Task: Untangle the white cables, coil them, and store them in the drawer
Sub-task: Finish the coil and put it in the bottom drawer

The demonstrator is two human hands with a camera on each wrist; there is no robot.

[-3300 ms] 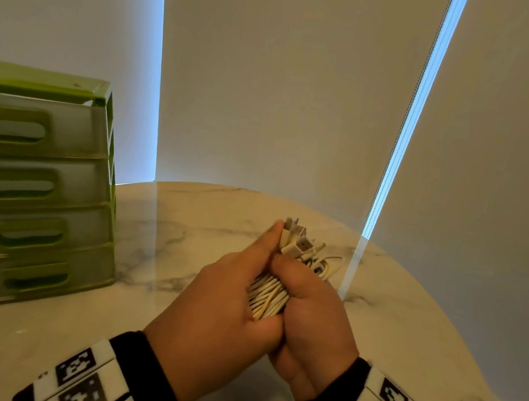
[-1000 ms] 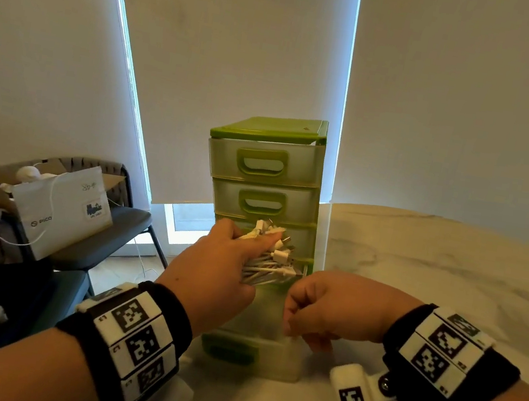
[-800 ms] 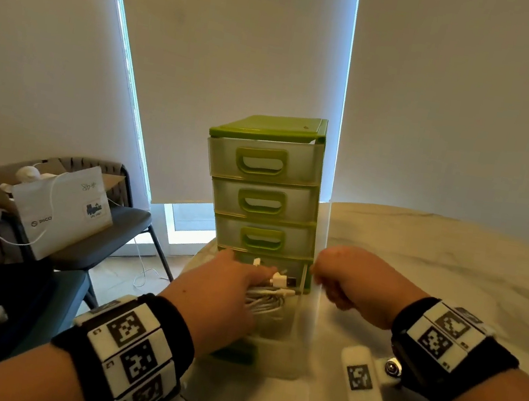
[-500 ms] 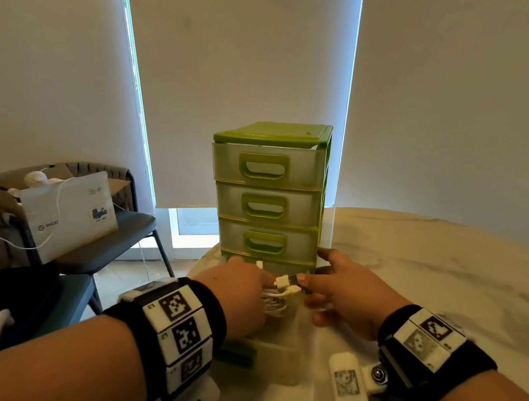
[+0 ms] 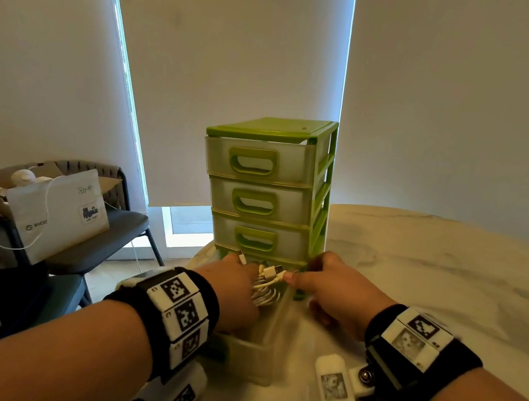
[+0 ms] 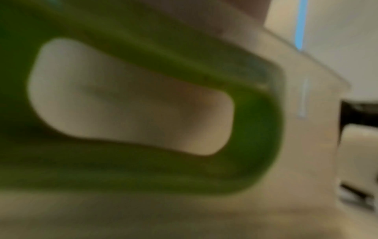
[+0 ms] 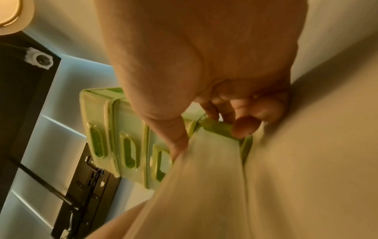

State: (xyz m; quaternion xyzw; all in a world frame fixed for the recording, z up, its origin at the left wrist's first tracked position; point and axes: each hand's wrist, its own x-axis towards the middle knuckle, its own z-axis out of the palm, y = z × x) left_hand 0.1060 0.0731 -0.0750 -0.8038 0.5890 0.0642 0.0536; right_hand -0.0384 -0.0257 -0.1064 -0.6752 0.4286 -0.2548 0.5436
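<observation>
Judging from the head view, the work stood near its end: the bundle of coiled white cables (image 5: 265,289) already lay down inside the pulled-out bottom drawer of translucent plastic (image 5: 261,355), with the release and the closing of the drawer left to do. The left hand (image 5: 234,294) was curled around the coil, while the right hand (image 5: 332,289) pinched a white plug at its top; the loops looked tidy, with plug ends poking upward. Above stood the green-framed plastic drawer unit (image 5: 265,197) on the pale marble surface (image 5: 451,282). The left wrist view was blurred, showing only a green drawer handle (image 6: 255,129) close up, no fingers. The right wrist view showed the fingers (image 7: 243,127) curled on the unit's green frame; the cables were hidden there.
</observation>
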